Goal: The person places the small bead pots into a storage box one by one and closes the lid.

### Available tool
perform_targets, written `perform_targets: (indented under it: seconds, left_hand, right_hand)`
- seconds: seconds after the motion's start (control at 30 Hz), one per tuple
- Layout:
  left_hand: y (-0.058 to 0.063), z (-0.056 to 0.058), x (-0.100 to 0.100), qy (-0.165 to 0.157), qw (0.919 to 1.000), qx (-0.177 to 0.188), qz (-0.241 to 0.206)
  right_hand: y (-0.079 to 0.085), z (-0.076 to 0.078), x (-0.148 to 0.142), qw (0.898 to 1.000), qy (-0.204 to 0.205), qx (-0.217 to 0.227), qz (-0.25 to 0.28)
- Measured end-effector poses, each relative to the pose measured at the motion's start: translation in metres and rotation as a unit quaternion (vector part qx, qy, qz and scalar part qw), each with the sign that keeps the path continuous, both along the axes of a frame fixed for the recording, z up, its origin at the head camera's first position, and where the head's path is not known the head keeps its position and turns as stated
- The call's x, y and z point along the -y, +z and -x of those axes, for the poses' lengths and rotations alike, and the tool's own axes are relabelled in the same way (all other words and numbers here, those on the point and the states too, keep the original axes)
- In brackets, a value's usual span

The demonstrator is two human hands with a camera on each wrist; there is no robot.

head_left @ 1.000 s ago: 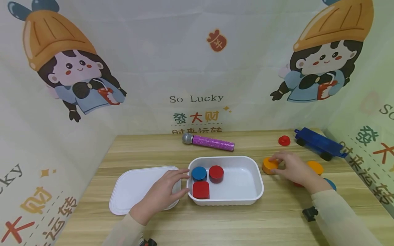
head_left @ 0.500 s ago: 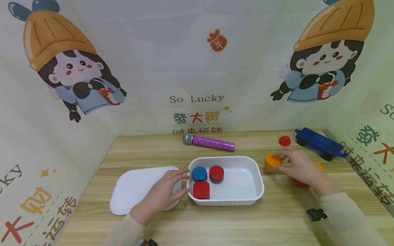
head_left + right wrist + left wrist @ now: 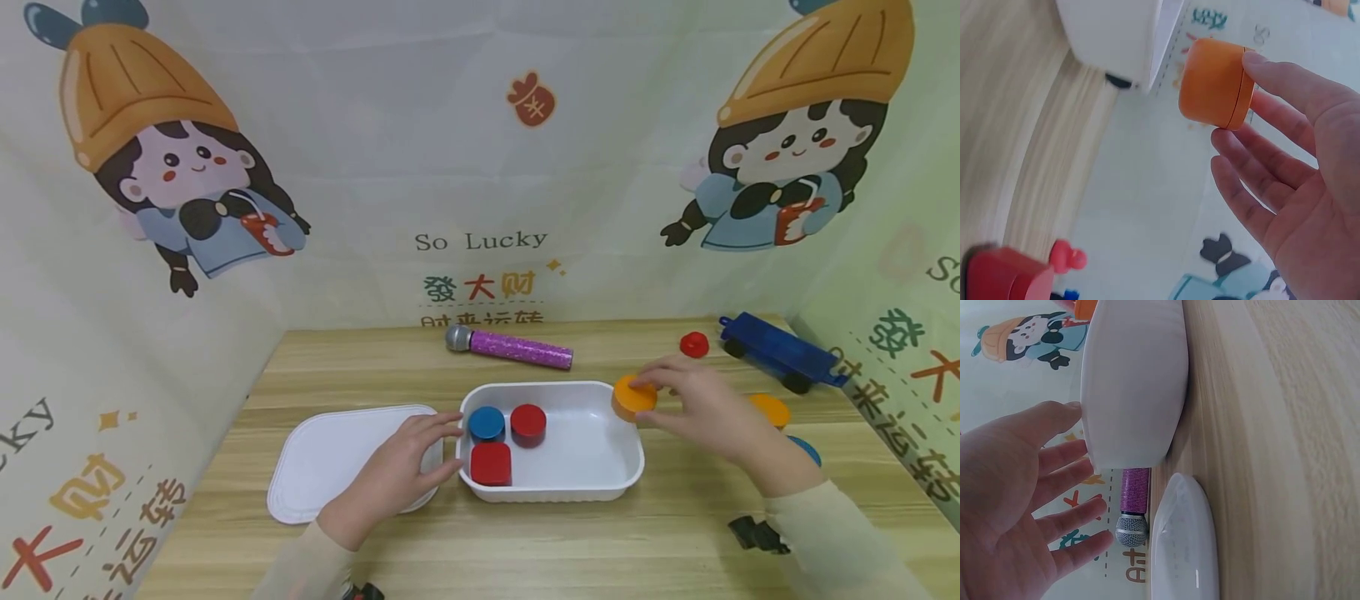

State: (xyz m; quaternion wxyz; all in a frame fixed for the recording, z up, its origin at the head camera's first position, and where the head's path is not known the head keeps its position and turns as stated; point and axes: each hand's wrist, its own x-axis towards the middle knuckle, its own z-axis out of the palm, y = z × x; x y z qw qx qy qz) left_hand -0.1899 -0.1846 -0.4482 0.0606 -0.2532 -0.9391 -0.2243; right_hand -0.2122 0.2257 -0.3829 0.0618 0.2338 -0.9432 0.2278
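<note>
My right hand pinches an orange round block between thumb and fingers, above the right end of a white tub. In the right wrist view the orange block shows a thin seam near one end. Inside the tub, at its left, are a blue round block, a red round block and a red squarish block. My left hand is spread at the tub's left wall, with the thumb touching the rim in the left wrist view.
A white lid lies left of the tub, partly under my left hand. Behind stands a purple toy microphone. At right are a small red piece, a blue toy wagon, another orange block and a blue one.
My right hand has lifted the orange block from the table and carried it left over the tub's right end. The left hand has stayed in place.
</note>
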Motion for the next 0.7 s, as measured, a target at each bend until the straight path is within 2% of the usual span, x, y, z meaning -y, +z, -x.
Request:
perform_targets:
  seconds: [0.17,0.37,0.7]
  left_hand:
    - [0.0,0.0,0.0,0.0,1.0,-0.001,0.0]
    - [-0.001,0.001,0.0,0.0,1.0,0.006,0.001]
    - [-0.002,0.0,0.0,0.004,0.9999,0.01,-0.002]
  right_hand:
    - [-0.005,-0.006,0.019,0.999,0.039,-0.01,-0.013]
    - [-0.014,-0.009,0.038,0.996,0.077,0.017,-0.032]
    - [-0.03,-0.001,0.064,0.988,0.142,0.038,-0.052]
